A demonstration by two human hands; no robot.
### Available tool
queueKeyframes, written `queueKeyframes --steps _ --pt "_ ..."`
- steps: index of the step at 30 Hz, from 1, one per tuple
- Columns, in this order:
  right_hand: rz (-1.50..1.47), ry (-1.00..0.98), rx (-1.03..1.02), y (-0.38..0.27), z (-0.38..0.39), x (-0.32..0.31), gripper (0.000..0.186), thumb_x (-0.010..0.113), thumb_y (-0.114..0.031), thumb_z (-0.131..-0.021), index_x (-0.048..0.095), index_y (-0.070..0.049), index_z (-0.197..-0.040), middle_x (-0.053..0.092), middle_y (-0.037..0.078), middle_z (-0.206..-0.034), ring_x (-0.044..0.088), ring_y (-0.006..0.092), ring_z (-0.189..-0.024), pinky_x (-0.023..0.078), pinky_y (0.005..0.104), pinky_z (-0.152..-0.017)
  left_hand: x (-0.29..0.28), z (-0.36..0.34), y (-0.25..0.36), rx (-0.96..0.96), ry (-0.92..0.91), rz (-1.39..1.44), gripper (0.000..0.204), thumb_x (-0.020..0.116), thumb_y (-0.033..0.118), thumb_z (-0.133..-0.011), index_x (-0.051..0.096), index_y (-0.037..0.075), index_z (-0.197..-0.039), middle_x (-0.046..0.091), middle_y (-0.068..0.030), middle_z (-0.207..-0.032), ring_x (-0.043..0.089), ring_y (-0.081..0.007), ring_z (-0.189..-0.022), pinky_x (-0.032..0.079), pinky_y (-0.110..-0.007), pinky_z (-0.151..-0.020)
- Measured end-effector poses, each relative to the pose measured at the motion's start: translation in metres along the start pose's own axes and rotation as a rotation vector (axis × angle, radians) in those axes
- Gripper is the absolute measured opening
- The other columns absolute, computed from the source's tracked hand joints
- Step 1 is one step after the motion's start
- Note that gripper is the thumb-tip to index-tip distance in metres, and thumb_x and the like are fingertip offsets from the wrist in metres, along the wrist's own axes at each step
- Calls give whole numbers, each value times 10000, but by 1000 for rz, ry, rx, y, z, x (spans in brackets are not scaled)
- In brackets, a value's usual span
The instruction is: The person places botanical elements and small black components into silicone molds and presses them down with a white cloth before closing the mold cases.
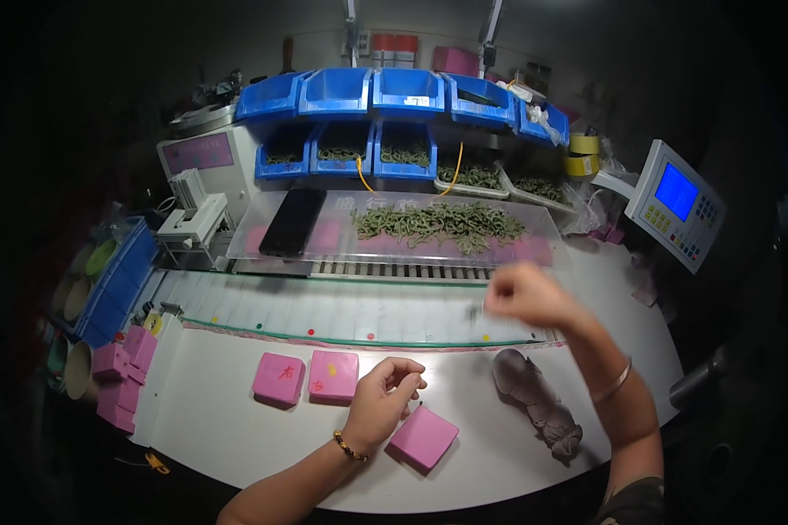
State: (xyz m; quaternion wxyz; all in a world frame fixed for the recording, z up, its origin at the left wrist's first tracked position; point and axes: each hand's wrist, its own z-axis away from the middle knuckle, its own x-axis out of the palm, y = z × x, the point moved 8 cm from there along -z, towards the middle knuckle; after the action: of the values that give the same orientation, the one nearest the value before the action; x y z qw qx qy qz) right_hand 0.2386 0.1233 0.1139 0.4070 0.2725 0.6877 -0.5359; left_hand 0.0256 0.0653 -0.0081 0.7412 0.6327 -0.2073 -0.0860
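Note:
My left hand point(383, 404) is low over the white tabletop, its fingers curled together; whatever they may hold is hidden. Just to its right lies a square pink block point(425, 437), and a tiny dark speck shows by the fingertips. Two more pink blocks, one on the left point(278, 379) and one in the middle point(334, 375), carry red marks. My right hand point(527, 295), slightly blurred, is closed above the pale strip point(394, 311) with coloured dots; what its fingers hold cannot be made out. Below it lies a grey cloth bundle point(537, 401).
A clear shelf point(324, 249) bears a black phone point(294, 223) and a heap of small green pieces point(438, 226). Blue bins point(335, 92) stand behind in two rows. A control panel point(677, 206) stands at right, stacked pink blocks point(121, 385) and a blue crate point(114, 284) at left.

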Motion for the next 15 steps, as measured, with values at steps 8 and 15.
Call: queueKeyframes --steps 8,15 --pt "-502 724 85 59 -62 -94 353 719 -162 -867 656 35 -1154 687 49 -947 603 96 -773 498 246 -717 -7 -5 -7 -6 25 31 189 591 131 -960 600 16 -1110 645 -41 -924 576 -73 -780 487 -208 -591" --pt "-602 615 109 63 4 -35 269 668 -140 -902 679 22 -1117 664 9 -882 581 77 -756 479 226 -702 2 4 0 -10 -8 9 185 598 134 -957 599 18 -1102 644 -37 -923 576 -75 -793 487 -208 -597"
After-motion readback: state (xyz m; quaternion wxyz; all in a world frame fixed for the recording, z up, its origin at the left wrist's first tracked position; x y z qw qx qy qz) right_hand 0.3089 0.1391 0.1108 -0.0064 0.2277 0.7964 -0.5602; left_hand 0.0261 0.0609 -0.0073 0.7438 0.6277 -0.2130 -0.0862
